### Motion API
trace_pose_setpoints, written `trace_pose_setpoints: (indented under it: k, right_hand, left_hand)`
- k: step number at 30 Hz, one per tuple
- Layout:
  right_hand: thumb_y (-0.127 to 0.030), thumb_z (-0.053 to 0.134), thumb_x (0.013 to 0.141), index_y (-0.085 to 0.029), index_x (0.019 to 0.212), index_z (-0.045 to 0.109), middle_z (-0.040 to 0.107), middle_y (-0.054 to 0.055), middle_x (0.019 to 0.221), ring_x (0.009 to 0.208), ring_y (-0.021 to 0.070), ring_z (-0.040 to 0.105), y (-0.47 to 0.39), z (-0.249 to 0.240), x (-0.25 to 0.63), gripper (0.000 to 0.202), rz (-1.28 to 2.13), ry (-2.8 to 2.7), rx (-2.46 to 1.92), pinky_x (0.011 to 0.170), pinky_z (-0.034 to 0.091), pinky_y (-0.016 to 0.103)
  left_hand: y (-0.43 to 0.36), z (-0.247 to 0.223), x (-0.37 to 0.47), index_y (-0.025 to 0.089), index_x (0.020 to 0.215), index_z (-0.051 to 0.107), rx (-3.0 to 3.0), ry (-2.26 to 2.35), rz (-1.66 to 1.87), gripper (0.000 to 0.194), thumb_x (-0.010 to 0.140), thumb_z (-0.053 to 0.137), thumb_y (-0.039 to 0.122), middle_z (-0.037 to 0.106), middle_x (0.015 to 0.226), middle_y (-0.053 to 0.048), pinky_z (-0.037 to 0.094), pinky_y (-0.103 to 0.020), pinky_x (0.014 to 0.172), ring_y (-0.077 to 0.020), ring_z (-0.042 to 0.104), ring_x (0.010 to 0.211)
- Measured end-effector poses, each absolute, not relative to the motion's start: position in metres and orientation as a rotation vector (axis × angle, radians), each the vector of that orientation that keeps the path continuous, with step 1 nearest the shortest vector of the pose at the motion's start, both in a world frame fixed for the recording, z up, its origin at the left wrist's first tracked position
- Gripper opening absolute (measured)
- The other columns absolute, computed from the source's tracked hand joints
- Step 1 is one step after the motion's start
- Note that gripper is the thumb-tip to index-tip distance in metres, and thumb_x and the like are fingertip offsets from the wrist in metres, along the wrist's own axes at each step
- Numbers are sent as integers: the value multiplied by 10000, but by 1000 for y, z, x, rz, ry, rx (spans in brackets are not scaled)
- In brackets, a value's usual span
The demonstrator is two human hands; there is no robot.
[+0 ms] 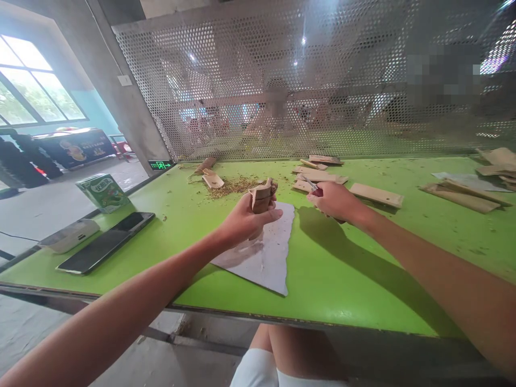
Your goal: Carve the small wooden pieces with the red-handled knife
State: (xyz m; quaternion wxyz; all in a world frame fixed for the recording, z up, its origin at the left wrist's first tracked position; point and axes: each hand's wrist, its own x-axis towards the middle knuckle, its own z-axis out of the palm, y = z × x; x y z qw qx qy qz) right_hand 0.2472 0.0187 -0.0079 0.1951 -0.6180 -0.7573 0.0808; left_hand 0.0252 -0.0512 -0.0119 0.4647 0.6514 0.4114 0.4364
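Note:
My left hand is closed around a curved brown wood piece with a pale upper edge, held upright above a torn white sheet of paper. In my right hand is a small carving tool with a red handle and a thin metal tip that points up and to the left. The tool is apart from the wood piece. Behind my left hand lies a heap of brown shavings. A hollowed pale wood piece rests at the left of the heap.
Flat wooden pieces lie behind my right hand, with more wooden pieces at the far right. On the left are a black phone, a white device and a green carton. A perforated metal screen borders the green table.

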Motion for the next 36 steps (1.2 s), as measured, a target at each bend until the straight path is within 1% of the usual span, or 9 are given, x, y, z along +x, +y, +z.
trace_pose_setpoints:
  k: [2, 5, 8, 12, 19, 25, 31, 33, 36]
  right_hand:
    - [-255, 518, 816, -213, 616, 374, 496, -1, 556, 521, 135, 424, 20, -9, 248, 250, 226, -2130, -1733, 514, 262, 275]
    - [-250, 516, 813, -210, 640, 403, 529, 9, 591, 543, 141, 440, 20, -10, 248, 210, 218, -2147, -1714, 519, 273, 271]
    - [-235, 518, 807, -202, 677, 444, 574, 25, 657, 582, 148, 468, 20, -10, 248, 153, 210, -2165, -1702, 535, 291, 264]
    - [-199, 509, 797, -195, 687, 461, 585, 36, 686, 604, 150, 474, 19, -9, 248, 120, 195, -2193, -1722, 547, 297, 259]
    - [-236, 481, 823, -186, 706, 495, 596, 59, 685, 576, 154, 459, 21, -11, 250, 128, 149, -2239, -1773, 521, 285, 267]
    - [-243, 492, 817, -179, 733, 548, 639, 85, 708, 587, 169, 520, 25, -14, 252, 119, 152, -2260, -1793, 523, 302, 264]
    - [-237, 531, 806, -153, 761, 632, 658, 135, 744, 650, 222, 566, 34, -22, 259, 139, -62, -2341, -1815, 547, 322, 295]
    - [-216, 544, 802, -121, 839, 664, 672, 168, 812, 739, 260, 602, 33, -23, 259, 158, -123, -2321, -1811, 598, 368, 312]
    - [-242, 578, 816, -82, 1049, 658, 661, 206, 1065, 954, 293, 601, 20, -16, 249, 294, -52, -2193, -1548, 772, 430, 356]
  left_hand:
    - [-51, -11, 25, 155, 967, 512, 1596, 991, 1065, 334, 730, 737, 220, 538, 877, -8, 440, -279, 695, -118, 539, 754]
    - [-51, -11, 26, 156, 916, 494, 1607, 904, 1075, 313, 694, 712, 126, 503, 817, 15, 433, -277, 698, -104, 519, 726]
    - [-50, -12, 27, 163, 898, 476, 1584, 838, 1085, 338, 645, 668, 49, 482, 783, 29, 424, -272, 687, -101, 507, 714]
    - [-49, -12, 27, 166, 898, 463, 1590, 834, 1093, 378, 592, 592, -14, 470, 757, 37, 412, -261, 659, -107, 508, 721]
    - [-49, -12, 27, 164, 889, 454, 1623, 842, 1100, 388, 550, 525, -11, 453, 740, 39, 410, -270, 663, -112, 496, 720]
    - [-48, -12, 26, 169, 896, 457, 1623, 843, 1085, 408, 531, 507, -7, 453, 765, 27, 398, -275, 670, -123, 487, 746]
    - [-48, -11, 24, 173, 916, 472, 1462, 805, 1113, 458, 502, 526, -14, 477, 767, 31, 408, -269, 684, -117, 490, 739]
    - [-48, -12, 24, 170, 954, 506, 1406, 779, 1114, 470, 521, 527, -11, 522, 777, 24, 434, -285, 717, -124, 528, 749]
    - [-48, -12, 24, 149, 1041, 578, 1391, 711, 1037, 492, 572, 552, 1, 621, 851, -27, 469, -349, 811, -191, 620, 869]
